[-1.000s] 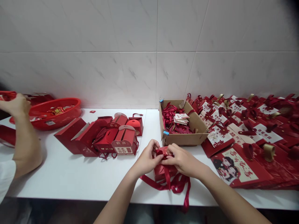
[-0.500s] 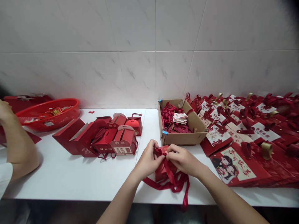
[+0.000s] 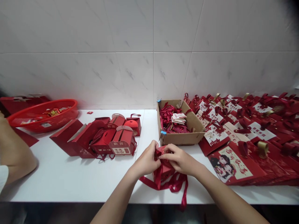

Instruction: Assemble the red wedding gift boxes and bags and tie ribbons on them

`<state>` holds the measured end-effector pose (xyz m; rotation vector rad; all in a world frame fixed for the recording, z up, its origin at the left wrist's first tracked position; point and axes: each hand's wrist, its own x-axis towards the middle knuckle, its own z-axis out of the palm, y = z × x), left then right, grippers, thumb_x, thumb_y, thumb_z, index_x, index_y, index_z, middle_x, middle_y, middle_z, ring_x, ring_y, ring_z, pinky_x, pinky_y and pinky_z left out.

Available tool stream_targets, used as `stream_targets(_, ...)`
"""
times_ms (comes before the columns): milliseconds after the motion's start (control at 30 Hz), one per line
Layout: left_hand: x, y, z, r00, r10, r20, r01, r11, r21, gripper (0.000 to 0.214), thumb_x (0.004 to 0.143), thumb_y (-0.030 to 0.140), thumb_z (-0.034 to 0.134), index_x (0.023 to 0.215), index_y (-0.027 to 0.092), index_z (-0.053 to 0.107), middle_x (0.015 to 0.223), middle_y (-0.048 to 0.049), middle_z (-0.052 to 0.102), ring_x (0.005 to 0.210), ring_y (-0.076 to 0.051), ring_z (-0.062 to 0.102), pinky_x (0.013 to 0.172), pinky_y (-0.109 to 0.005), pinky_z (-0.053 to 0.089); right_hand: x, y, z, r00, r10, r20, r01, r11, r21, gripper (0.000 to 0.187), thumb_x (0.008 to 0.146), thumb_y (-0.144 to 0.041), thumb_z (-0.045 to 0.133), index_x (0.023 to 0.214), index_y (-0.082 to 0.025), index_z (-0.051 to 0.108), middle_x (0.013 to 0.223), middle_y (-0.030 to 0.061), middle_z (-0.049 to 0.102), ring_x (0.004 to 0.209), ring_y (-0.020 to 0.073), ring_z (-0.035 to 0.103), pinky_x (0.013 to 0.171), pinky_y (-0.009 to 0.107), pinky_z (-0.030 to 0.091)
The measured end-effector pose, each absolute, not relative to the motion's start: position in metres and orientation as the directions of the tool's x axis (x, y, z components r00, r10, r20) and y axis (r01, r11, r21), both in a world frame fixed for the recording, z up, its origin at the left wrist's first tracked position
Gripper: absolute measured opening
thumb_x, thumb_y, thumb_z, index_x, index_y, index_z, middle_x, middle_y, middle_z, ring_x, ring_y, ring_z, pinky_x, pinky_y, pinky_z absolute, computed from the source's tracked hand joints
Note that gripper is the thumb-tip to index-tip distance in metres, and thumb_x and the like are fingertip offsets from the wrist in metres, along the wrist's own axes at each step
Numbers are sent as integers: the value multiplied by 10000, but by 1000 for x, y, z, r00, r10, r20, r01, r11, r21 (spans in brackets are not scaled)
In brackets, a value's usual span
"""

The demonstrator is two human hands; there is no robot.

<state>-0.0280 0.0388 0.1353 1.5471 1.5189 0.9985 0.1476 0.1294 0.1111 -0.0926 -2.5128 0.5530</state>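
A small red gift box [image 3: 167, 171] stands near the table's front edge, between my two hands. Dark red ribbon [image 3: 158, 177] runs over its top, and its loose ends trail onto the table, one hanging over the edge. My left hand [image 3: 149, 158] pinches the ribbon at the box's upper left. From the right, my right hand [image 3: 178, 157] is closed on the ribbon at the top, fingertips close to the left thumb. My fingers hide the spot where the ribbon crosses.
A cardboard box [image 3: 184, 139] of ribbons and cards sits behind my hands. Red gift boxes [image 3: 122, 144] stand left of centre, beside a red plastic basin [image 3: 73, 107] of sweets. Red gift bags [image 3: 235, 161] crowd the right. Another person's arm [image 3: 17, 152] rests at far left.
The ribbon end hanging down the box front has shifted left, toward my left hand. My right fingertips have moved slightly left over the box top. The view has turned slightly.
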Motion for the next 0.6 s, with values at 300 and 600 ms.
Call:
stream_targets(300,-34,34,132,-36,998,52,456,-30,890,266,763,103,514,852,237,302,685,87,356,606,-96,349,557,-221,305,145,124,117,-837,300,458,-53,788,-613,408,786,13,451,1105,-207,578,1059,89,561,960,183,577,854,331,504)
stream_targets(600,-24,32,135,-44,996,80,457,-51,888,295,790,160,554,908,244,297,752,71,414,628,-103,433,587,-234,376,144,120,119,-802,372,468,-57,732,-679,255,830,-47,489,1009,-200,587,1001,67,557,900,165,569,817,300,476)
